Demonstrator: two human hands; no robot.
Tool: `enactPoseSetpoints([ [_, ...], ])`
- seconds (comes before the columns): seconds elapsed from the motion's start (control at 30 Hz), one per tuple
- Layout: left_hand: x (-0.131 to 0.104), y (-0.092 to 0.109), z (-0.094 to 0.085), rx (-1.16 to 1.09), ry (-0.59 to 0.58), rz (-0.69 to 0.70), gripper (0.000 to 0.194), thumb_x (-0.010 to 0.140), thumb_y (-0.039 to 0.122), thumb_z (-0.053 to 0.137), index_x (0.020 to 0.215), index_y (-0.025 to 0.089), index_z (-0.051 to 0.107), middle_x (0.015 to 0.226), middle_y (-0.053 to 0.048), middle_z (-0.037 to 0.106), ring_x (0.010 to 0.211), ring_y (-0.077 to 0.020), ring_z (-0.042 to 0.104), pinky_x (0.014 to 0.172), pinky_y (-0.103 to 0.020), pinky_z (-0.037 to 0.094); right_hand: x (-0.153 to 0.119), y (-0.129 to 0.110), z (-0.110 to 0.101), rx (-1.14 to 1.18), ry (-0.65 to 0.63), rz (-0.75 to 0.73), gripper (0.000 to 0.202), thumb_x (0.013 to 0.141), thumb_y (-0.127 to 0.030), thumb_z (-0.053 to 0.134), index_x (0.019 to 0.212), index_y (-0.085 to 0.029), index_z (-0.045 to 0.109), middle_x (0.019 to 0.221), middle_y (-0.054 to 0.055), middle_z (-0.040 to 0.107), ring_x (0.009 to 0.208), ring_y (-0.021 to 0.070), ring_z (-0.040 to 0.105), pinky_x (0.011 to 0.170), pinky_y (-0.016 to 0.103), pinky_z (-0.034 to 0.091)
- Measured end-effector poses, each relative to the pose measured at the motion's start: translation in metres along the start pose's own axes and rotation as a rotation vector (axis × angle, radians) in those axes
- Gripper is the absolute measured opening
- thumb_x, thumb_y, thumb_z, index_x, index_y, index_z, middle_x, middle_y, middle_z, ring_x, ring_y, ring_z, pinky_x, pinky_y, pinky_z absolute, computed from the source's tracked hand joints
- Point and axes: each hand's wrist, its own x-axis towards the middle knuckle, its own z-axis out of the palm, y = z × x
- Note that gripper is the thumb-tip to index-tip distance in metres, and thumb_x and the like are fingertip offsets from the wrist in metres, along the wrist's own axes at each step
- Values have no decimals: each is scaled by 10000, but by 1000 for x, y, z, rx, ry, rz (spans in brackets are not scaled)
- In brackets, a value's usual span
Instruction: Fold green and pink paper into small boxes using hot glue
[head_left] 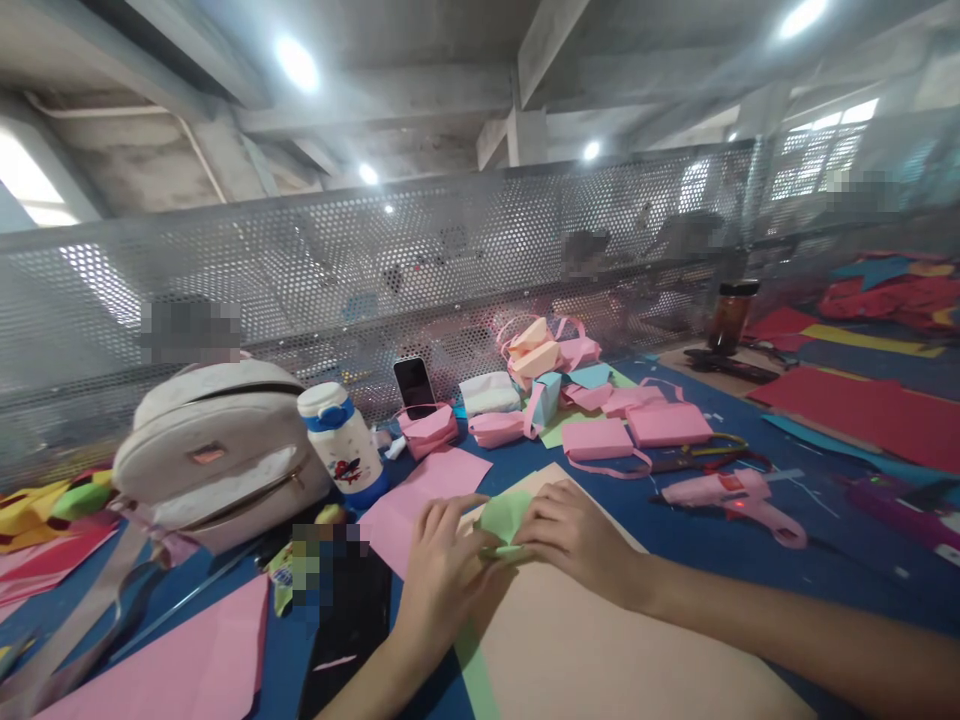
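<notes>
Holds one small pale-green piece of folded paper (501, 516) between both hands, over the far end of one large peach paper sheet (600, 645). Stretches its folded near edge, seemingly the long axis, roughly from nine to three o'clock, and lifts its rounded far side toward twelve. Grips its nine o'clock end with the left hand (442, 555), half closed, with fingers bent; grips its three o'clock end with the right hand (566, 535), curled likewise. Cannot tell of any contact between paper and sheet.

Shows at seven o'clock one light-green strip (481, 675) beside the peach sheet. Adds at ten one flat pink paper sheet (427, 490), near the left hand; at eight, one black object (352, 640), partly blurred. Counts two boxy pink paper bags (598, 438) at two o'clock, side by side. Has at three one pink plastic glue gun (712, 490), with nozzle toward nine.

Includes at eleven one dark-screened phone (415, 382), leaning back; at ten, one white bottle with blue lid (341, 450) and, just beside it, one off-white backpack (217, 460). Ends beyond the blue worktop (630, 515) with grey perforated metal panelling (450, 270) at twelve.
</notes>
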Motion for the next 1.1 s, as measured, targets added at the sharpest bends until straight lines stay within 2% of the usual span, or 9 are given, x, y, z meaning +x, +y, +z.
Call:
enactPoseSetpoints([
  [0.17, -4, 10, 7, 169, 120, 77, 116, 842, 121, 706, 849, 235, 682, 1097, -79, 629, 949, -259, 536, 856, -421, 438, 1, 1, -2, 21, -13, -3, 255, 1010, -392, 527, 957, -215, 703, 878, 13, 692, 843, 173, 581, 796, 338, 345],
  [0.23, -5, 10, 7, 196, 129, 85, 99, 878, 141, 664, 840, 232, 675, 1108, -81, 632, 951, -257, 533, 866, -422, 438, 1, 3, -5, 39, -1, -6, 285, 1015, -408, 515, 932, -206, 698, 868, 10, 698, 838, 167, 594, 806, 339, 346],
  [0.43, -3, 6, 4, 112, 59, 32, 139, 918, 178, 618, 798, 221, 673, 1286, -99, 595, 1093, -310, 521, 890, -467, 431, 2, 8, -10, 39, 24, -11, 376, 1042, -431, 439, 892, -195, 691, 840, 16, 710, 822, 167, 609, 811, 349, 338],
  [0.67, -2, 7, 6, 42, 64, 14, 151, 923, 177, 614, 806, 222, 699, 1255, -102, 622, 1096, -312, 538, 880, -469, 430, 3, 6, -7, 23, -28, -20, 225, 1018, -346, 530, 931, -204, 682, 874, 8, 695, 854, 171, 563, 833, 335, 339],
  [0.9, -1, -1, 5, -21, -4, -17, 135, 901, 181, 657, 806, 246, 726, 1243, -76, 633, 1089, -304, 521, 869, -471, 421, 5, 11, -3, 82, -2, 8, 279, 994, -400, 551, 878, -222, 733, 779, 3, 680, 823, 168, 565, 798, 331, 353],
  [1.1, 1, 3, 2, -97, -25, -87, 183, 903, 183, 634, 748, 239, 715, 1189, -66, 651, 1053, -291, 533, 884, -478, 416, 9, 11, -5, 95, -24, 81, 167, 949, -315, 653, 855, -214, 747, 774, 4, 697, 814, 168, 585, 792, 324, 380],
])
